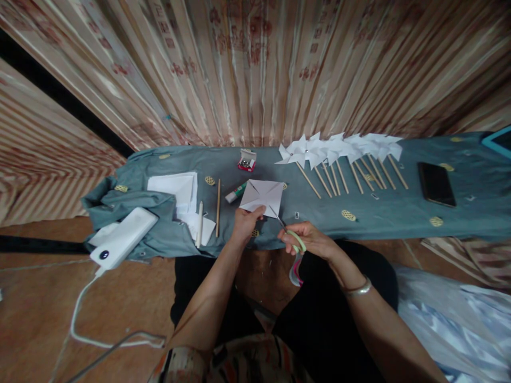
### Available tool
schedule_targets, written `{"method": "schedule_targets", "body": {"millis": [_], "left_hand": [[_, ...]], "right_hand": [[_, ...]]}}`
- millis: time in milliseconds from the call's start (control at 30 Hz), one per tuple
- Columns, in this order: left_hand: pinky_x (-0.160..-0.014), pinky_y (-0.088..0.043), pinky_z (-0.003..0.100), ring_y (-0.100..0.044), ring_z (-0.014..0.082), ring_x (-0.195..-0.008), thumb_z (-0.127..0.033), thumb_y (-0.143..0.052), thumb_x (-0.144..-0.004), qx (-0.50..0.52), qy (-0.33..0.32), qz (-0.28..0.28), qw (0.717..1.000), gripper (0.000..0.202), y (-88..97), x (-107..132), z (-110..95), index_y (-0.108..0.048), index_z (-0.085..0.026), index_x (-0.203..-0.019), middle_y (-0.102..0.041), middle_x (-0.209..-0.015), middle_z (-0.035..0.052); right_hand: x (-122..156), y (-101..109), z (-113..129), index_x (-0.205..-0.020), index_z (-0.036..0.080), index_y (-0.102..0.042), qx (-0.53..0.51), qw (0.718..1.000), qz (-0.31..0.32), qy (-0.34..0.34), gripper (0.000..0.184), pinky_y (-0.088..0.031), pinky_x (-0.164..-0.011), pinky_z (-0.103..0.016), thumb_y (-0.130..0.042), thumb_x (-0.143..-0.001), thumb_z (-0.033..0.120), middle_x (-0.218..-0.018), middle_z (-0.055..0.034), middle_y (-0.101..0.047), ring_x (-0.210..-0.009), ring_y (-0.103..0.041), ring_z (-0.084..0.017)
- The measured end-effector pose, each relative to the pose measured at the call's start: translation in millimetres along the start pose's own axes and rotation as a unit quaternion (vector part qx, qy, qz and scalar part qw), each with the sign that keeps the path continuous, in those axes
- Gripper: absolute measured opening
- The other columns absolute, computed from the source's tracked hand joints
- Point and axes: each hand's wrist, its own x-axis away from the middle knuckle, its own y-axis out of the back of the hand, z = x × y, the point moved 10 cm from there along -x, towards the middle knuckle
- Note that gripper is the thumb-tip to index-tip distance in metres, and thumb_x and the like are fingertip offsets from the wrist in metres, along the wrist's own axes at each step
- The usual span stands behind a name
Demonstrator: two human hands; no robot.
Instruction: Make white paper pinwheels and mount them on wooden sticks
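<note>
A square sheet of white paper (261,192) with diagonal creases and slits from its corners is pinched by my left hand (246,222) at its near edge. My right hand (309,239) grips scissors (297,240) with pale green handles. Their blades reach the paper's near right corner. Just left of the sheet, partly under it, lies a glue stick (235,192). Beyond it stands a small open red and white box (247,160) of metal pins. To the right, several finished white paper pinwheels (307,151) on wooden sticks lie in a row.
The narrow table has a grey-green cloth (319,218). On its left are paper sheets (171,186), a wooden stick (217,207), a white pen-like stick (199,223) and a white power bank (123,239) with a cable. A black phone (436,183) lies right. Curtains (255,69) hang behind.
</note>
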Motion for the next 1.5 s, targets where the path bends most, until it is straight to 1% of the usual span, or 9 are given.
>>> {"method": "schedule_targets", "body": {"millis": [200,300,400,567,800,967,1200,1333,1500], "left_hand": [[-0.048,-0.037,0.022,-0.047,0.0087,-0.048,-0.030,-0.079,-0.051,-0.011,0.003,0.018,1.000,0.024,-1.4,2.0,0.0,-0.061,-0.014,-0.052,-0.059,-0.055,0.0004],[-0.048,-0.038,0.022,-0.048,0.0088,-0.049,-0.030,-0.079,-0.051,-0.006,0.009,0.025,1.000,0.023,-3.0,3.2,0.2,-0.063,-0.015,-0.055,-0.060,-0.057,0.0003],[-0.048,-0.038,0.022,-0.048,0.0086,-0.049,-0.030,-0.080,-0.051,-0.001,0.012,0.023,1.000,0.023,-3.4,3.6,-0.2,-0.063,-0.015,-0.056,-0.060,-0.057,0.0001],[-0.047,-0.036,0.022,-0.046,0.0077,-0.046,-0.030,-0.079,-0.052,-0.008,0.006,0.023,1.000,0.024,-3.9,3.8,-2.7,-0.061,-0.014,-0.051,-0.057,-0.053,-0.0007],[-0.049,-0.036,0.022,-0.047,0.0083,-0.048,-0.030,-0.078,-0.054,-0.025,0.004,0.021,0.999,0.027,-1.9,4.1,-1.4,-0.057,-0.015,-0.044,-0.056,-0.051,-0.0001],[-0.049,-0.036,0.022,-0.046,0.0084,-0.048,-0.029,-0.077,-0.054,-0.032,0.001,0.024,0.999,0.025,-2.9,4.6,-2.3,-0.057,-0.016,-0.046,-0.057,-0.052,-0.0002],[-0.049,-0.036,0.022,-0.046,0.0084,-0.048,-0.029,-0.076,-0.054,-0.021,0.005,0.026,0.999,0.022,-4.0,5.0,-1.9,-0.060,-0.015,-0.051,-0.057,-0.053,-0.0004],[-0.049,-0.036,0.022,-0.046,0.0087,-0.048,-0.029,-0.077,-0.053,-0.026,0.005,0.027,0.999,0.023,-3.2,4.8,-0.8,-0.059,-0.016,-0.049,-0.057,-0.053,-0.0001],[-0.050,-0.037,0.022,-0.048,0.0096,-0.050,-0.030,-0.078,-0.054,-0.029,0.004,0.029,0.999,0.023,-2.3,4.1,0.5,-0.060,-0.016,-0.052,-0.058,-0.054,0.0000]], "right_hand": [[-0.3,-1.4,2.0,-0.083,0.014,-0.066,-0.010,1.000,-0.002,-0.009,0.049,-0.037,-0.039,-0.016,-0.079,-0.061,0.056,-0.057,0.0006,-0.065,-0.048,-0.058,-0.008],[-1.0,-2.1,1.8,-0.082,0.014,-0.066,-0.009,1.000,-0.004,-0.016,0.049,-0.038,-0.040,-0.016,-0.079,-0.060,0.056,-0.057,0.0007,-0.065,-0.048,-0.058,-0.008],[-1.8,-2.7,1.8,-0.081,0.015,-0.066,-0.011,1.000,-0.003,-0.013,0.048,-0.037,-0.039,-0.017,-0.079,-0.060,0.055,-0.057,0.0011,-0.065,-0.047,-0.057,-0.008],[-2.6,-1.2,0.2,-0.081,0.014,-0.066,-0.009,1.000,-0.009,-0.007,0.048,-0.035,-0.038,-0.016,-0.078,-0.062,0.057,-0.055,0.0009,-0.064,-0.046,-0.057,-0.009],[-2.7,-0.5,2.4,-0.077,0.015,-0.066,-0.010,1.000,-0.017,-0.005,0.045,-0.035,-0.037,-0.016,-0.080,-0.059,0.054,-0.054,0.0012,-0.064,-0.045,-0.056,-0.008],[-4.0,-1.7,4.8,-0.079,0.015,-0.066,-0.003,1.000,-0.017,0.000,0.044,-0.035,-0.038,-0.016,-0.078,-0.062,0.054,-0.055,0.0016,-0.064,-0.047,-0.056,-0.008],[-4.8,-0.1,3.5,-0.077,0.015,-0.066,-0.001,1.000,-0.029,-0.003,0.046,-0.033,-0.035,-0.016,-0.079,-0.059,0.055,-0.053,0.0018,-0.063,-0.044,-0.055,-0.008],[-6.1,-2.1,4.8,-0.078,0.015,-0.066,0.000,1.000,-0.023,0.003,0.046,-0.034,-0.036,-0.016,-0.078,-0.061,0.056,-0.054,0.0013,-0.064,-0.045,-0.056,-0.008],[-7.0,-2.4,7.1,-0.077,0.015,-0.066,-0.001,1.000,-0.028,0.008,0.046,-0.034,-0.036,-0.016,-0.078,-0.060,0.057,-0.054,0.0015,-0.063,-0.044,-0.055,-0.008]]}}
